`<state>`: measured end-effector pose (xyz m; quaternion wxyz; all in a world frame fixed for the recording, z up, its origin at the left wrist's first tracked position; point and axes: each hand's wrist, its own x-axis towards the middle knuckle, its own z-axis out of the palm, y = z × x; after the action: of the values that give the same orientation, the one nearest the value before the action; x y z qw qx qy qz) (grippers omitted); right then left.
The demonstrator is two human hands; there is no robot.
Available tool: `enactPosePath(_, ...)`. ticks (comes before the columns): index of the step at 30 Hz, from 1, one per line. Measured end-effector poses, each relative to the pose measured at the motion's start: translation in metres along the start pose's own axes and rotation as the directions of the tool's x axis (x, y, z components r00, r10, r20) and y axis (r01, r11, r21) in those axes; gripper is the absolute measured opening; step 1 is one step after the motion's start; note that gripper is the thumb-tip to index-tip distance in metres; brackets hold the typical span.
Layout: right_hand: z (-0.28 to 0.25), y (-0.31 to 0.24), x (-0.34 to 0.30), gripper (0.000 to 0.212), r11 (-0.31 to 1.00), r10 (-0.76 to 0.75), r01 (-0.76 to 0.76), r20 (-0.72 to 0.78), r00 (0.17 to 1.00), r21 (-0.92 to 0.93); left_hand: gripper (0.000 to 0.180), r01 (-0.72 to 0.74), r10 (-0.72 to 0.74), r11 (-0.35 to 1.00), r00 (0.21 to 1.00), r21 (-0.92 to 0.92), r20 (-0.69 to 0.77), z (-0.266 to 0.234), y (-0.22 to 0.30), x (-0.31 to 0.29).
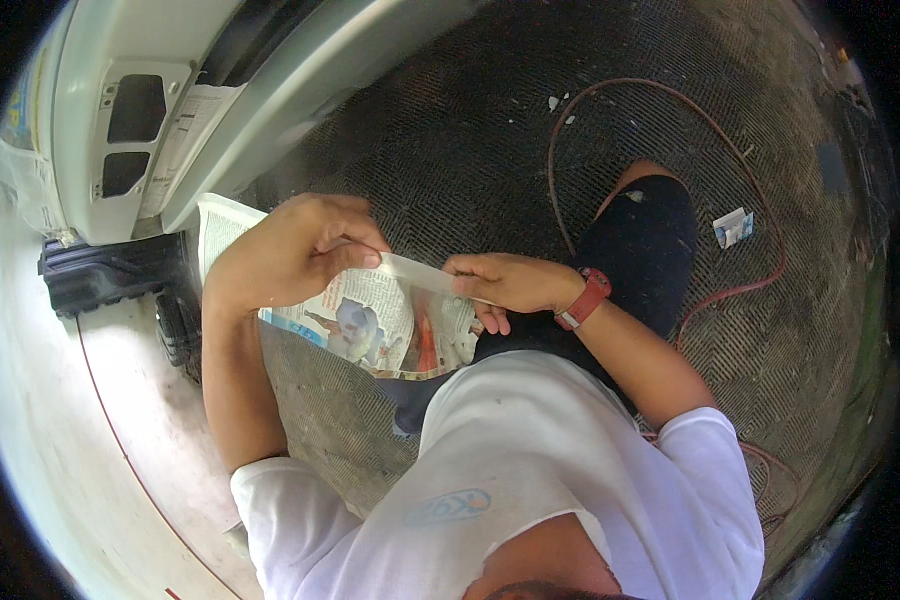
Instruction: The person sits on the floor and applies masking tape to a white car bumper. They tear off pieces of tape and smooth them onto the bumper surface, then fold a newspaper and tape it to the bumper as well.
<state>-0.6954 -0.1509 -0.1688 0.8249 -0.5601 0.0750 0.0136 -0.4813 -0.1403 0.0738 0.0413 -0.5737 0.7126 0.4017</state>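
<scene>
White shirt (530, 430) is spreading below the left hand (305, 250) and right hand (515, 283), which are pinching newspaper (365, 320) along a pale strip (418, 272), probably risking tearing if pulling unevenly.

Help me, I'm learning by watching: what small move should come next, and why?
Perhaps slide the right hand along the pale strip, smoothing it: the strip spans the gap to the left hand, and the newspaper hangs below it.

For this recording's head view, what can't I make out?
All in the head view:
Part of the newspaper: hidden behind the left hand.
Part of the red hose: behind the right forearm.
White scraps: too small to identify.
Pale panel: cut off by the upper edge.
</scene>
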Motion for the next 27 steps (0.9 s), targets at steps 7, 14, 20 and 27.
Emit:
enactPosePath(7,-0.004,-0.01,-0.001,0.035,0.999,0.008,-0.011,-0.065,0.998,-0.047,0.01,0.089,-0.09,0.996,0.994,-0.016,-0.062,-0.001,0.003,-0.016)
enactPosePath(14,0.0,-0.015,0.003,0.036,1.0,0.007,-0.008,-0.035,0.999,-0.016,0.01,0.066,-0.073,0.996,0.99,-0.06,-0.125,0.002,-0.005,-0.028)
enactPosePath(20,0.009,-0.024,0.006,0.036,1.0,-0.003,0.002,-0.057,0.998,-0.027,0.012,0.097,-0.112,0.991,0.979,-0.094,-0.17,0.001,-0.005,-0.039)
enactPosePath(27,-0.005,-0.054,-0.005,0.027,0.689,-0.397,0.04,-0.331,0.856,-0.724,0.021,0.348,-0.297,0.934,0.881,0.078,-0.369,0.023,-0.011,-0.055)
